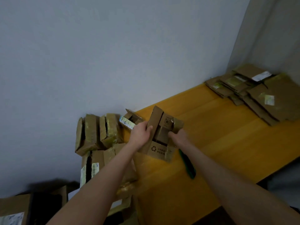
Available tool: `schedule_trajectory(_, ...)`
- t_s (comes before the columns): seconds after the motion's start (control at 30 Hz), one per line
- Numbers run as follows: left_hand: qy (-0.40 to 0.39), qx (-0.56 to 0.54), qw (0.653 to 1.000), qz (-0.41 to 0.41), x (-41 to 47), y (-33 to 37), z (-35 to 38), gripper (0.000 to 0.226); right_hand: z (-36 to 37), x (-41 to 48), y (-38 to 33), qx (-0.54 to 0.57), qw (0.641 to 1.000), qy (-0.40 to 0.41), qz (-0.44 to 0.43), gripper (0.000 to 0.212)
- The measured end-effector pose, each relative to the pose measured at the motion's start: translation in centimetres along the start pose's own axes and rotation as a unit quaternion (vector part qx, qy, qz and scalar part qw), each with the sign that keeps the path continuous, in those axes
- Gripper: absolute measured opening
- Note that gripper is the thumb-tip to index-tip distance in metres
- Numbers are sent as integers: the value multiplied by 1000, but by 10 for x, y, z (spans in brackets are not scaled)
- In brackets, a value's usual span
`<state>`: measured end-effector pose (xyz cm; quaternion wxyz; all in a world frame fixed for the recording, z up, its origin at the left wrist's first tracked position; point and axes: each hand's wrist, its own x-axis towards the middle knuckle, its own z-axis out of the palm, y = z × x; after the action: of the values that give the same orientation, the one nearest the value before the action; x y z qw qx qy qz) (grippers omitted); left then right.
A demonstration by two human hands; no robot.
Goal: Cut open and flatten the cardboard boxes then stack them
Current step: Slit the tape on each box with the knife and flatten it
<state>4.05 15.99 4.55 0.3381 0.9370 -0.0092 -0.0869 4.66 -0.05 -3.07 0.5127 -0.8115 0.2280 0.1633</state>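
Note:
An opened cardboard box [159,148] with a recycling mark on its near side stands on the yellow table [215,137], its flaps spread upward. My left hand [141,133] grips the tall left flap, thumb curled over its edge. My right hand [178,135] holds the right flap, fingers reaching into the box. A green box cutter [188,166] lies on the table just below my right forearm, apart from both hands. A stack of flattened boxes [259,95] lies at the table's far right corner.
Several unflattened boxes [97,133] stand piled against the grey wall at the table's left end, some with shipping labels. More boxes [14,211] sit lower left. The table's front edge runs diagonally at lower right.

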Motion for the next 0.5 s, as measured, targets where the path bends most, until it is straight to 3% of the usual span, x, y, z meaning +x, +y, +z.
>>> schedule_trajectory(0.1, 6, -7, 1000, 15, 1, 6, -16, 21, -13, -8, -12, 17, 999, 5, -40, 10)
schedule_trajectory(0.33, 14, -32, 999, 12, 3, 15, -30, 21, -32, -21, -19, 3, 995, 14, -97, 16)
schedule_trajectory(0.5, -8, -57, 998, -10, 6, 8, -33, 25, -36, -26, -18, 31, 996, -20, -80, 19)
